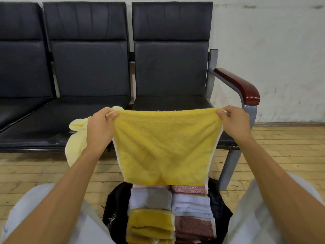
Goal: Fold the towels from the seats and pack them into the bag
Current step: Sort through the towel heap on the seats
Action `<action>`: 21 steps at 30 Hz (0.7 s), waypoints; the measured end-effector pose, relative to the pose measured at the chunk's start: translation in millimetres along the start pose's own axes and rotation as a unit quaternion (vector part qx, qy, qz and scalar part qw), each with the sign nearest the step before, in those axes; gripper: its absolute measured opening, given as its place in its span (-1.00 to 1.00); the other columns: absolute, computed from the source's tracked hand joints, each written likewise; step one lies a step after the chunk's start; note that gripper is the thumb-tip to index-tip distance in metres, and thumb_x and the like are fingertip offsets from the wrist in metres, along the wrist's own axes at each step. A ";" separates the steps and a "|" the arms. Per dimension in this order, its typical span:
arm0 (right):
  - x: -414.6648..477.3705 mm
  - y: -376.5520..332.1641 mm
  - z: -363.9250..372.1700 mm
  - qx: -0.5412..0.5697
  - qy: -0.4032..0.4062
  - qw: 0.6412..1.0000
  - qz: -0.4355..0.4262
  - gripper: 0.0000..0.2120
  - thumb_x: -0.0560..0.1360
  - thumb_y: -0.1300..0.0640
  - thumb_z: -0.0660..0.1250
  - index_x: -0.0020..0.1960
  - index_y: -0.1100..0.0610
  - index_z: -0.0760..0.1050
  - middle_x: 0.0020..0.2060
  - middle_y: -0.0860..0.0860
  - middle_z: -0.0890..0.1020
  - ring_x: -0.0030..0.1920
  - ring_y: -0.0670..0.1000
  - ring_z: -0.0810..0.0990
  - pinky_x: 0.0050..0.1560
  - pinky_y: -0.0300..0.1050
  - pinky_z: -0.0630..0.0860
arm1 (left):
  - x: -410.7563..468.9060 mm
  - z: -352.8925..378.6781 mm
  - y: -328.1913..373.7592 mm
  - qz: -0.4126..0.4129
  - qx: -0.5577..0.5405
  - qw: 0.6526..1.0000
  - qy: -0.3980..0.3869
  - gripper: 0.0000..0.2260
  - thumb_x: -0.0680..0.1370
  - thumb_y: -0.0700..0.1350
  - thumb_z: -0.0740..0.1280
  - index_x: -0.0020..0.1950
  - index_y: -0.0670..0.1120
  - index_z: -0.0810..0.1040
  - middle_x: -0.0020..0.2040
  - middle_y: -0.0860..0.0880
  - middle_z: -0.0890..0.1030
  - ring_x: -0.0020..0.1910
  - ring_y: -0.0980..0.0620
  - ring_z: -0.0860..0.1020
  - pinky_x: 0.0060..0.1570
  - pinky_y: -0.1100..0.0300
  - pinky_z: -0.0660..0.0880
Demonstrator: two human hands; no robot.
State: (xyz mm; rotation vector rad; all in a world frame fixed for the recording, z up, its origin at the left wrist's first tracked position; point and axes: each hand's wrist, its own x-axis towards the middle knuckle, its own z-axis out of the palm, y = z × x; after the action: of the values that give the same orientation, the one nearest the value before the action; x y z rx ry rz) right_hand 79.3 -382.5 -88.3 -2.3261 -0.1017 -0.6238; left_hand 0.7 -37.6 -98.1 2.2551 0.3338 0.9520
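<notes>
A black bag [117, 205] stands open on the wooden floor [281, 147] between the person's knees, packed with folded towels [151, 198] in two rows. The left row shows a pinkish-white one, a grey-and-white one and then several deep yellow ones. The right row shows a pink patterned one, pale white-blue ones and a darker pink patterned one. Above the bag a yellow towel [165, 147] hangs spread out in the air in front of the rightmost seat of the row of black seats [88, 67]. The left hand [100, 127] pinches its upper left corner between thumb and curled fingers, and the right hand [233, 122] pinches the upper right corner the same way, so the top edge runs nearly taut between them. A pale yellow towel [77, 138] lies crumpled on the front edge of the middle seat and droops over it, just behind the left hand, which covers part of it. The hanging towel's lower edge hides the far end of the bag, and the bottom of the frame cuts off the near end. How deep the stacks go cannot be told.
</notes>
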 end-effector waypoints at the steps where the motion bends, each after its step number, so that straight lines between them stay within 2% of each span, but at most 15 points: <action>1: -0.3 0.2 -1.0 -0.001 0.001 1.000 -0.006 -0.73 0.63 0.09 0.24 0.17 0.24 0.60 0.00 0.13 0.66 -0.09 -0.07 0.46 -0.13 -0.31 0.23 | 0.2 0.6 0.0 -0.003 -0.001 1.000 0.000 -0.78 0.64 -0.11 0.24 0.14 -0.19 0.59 -0.12 0.03 0.54 -0.11 0.08 0.46 -0.07 0.20 0.29; 4: -0.4 2.1 -1.8 -0.009 0.007 1.000 -0.018 -0.74 0.62 0.09 0.26 0.15 0.23 0.61 -0.02 0.13 0.66 -0.10 -0.06 0.46 -0.13 -0.31 0.22 | 1.7 3.2 -1.7 -0.013 -0.001 1.000 -0.010 -0.77 0.64 -0.12 0.22 0.17 -0.21 0.58 -0.10 -0.05 0.58 -0.11 0.05 0.46 -0.03 0.16 0.33; 8: -0.3 7.4 1.6 -0.025 0.006 1.000 -0.012 -0.73 0.60 0.04 0.29 0.12 0.19 0.64 -0.06 0.10 0.68 -0.12 -0.05 0.49 -0.06 -0.19 0.32 | 2.4 5.0 -10.6 0.000 0.016 1.000 -0.016 -0.75 0.64 -0.10 0.23 0.17 -0.20 0.60 -0.02 -0.13 0.62 -0.07 0.01 0.48 -0.03 0.14 0.33; 11: -1.5 11.0 6.2 -0.006 0.000 1.000 0.021 -0.72 0.60 0.01 0.28 0.14 0.16 0.63 -0.13 0.07 0.66 -0.13 -0.01 0.54 -0.05 -0.13 0.43 | 1.3 5.3 -20.7 0.000 0.051 0.999 -0.009 -0.73 0.63 -0.01 0.24 0.16 -0.15 0.61 -0.13 -0.05 0.54 -0.13 0.00 0.47 -0.11 0.13 0.33; 13: -2.7 14.1 12.8 0.023 -0.008 0.999 0.039 -0.72 0.62 0.01 0.25 0.12 0.17 0.61 -0.26 0.04 0.64 -0.24 0.03 0.60 -0.05 -0.04 0.58 | -2.8 7.0 -24.9 -0.013 0.053 0.998 -0.017 -0.73 0.62 0.03 0.25 0.14 -0.11 0.62 -0.27 0.03 0.52 -0.26 0.02 0.50 -0.24 0.14 0.34; 15: -4.2 17.0 22.7 0.078 -0.014 0.995 0.056 -0.74 0.63 0.05 0.22 0.09 0.20 0.58 -0.36 0.03 0.65 -0.33 0.00 0.64 -0.09 0.00 0.65 | -7.6 12.8 -27.3 -0.049 0.002 0.998 -0.037 -0.76 0.62 0.02 0.25 0.12 -0.08 0.62 -0.38 0.01 0.56 -0.44 0.00 0.54 -0.36 0.17 0.39; 17: -2.9 21.0 32.8 0.116 -0.004 0.991 0.062 -0.77 0.64 0.06 0.22 0.07 0.19 0.56 -0.35 0.00 0.66 -0.31 -0.03 0.66 -0.06 0.03 0.66 | -8.1 20.9 -26.2 -0.112 -0.107 0.986 -0.068 -0.79 0.63 -0.04 0.25 0.16 -0.09 0.60 -0.43 -0.12 0.60 -0.52 -0.05 0.57 -0.40 0.15 0.52; 19: 3.4 25.2 40.6 0.124 0.019 0.990 0.058 -0.81 0.64 0.04 0.22 0.03 0.12 0.55 -0.32 -0.03 0.66 -0.28 -0.04 0.67 -0.01 0.08 0.64 | -2.3 30.4 -21.8 -0.167 -0.211 0.958 -0.098 -0.80 0.64 -0.08 0.23 0.19 -0.09 0.56 -0.32 -0.16 0.66 -0.40 -0.10 0.65 -0.32 0.09 0.61; 21: 15.2 29.0 47.6 0.137 0.039 0.988 0.061 -0.83 0.64 0.02 0.22 0.01 0.07 0.54 -0.30 -0.04 0.67 -0.25 -0.03 0.68 0.02 0.10 0.63 | 11.2 40.7 -16.9 -0.168 -0.245 0.948 -0.109 -0.80 0.65 -0.08 0.20 0.17 -0.12 0.55 -0.22 -0.15 0.69 -0.28 -0.10 0.69 -0.21 0.07 0.64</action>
State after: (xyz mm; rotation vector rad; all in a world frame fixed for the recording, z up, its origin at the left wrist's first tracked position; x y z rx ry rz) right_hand 119.1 -374.0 -129.2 -2.0238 -0.0086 -0.5982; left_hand 37.8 -39.1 -124.3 1.7511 0.3261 0.5262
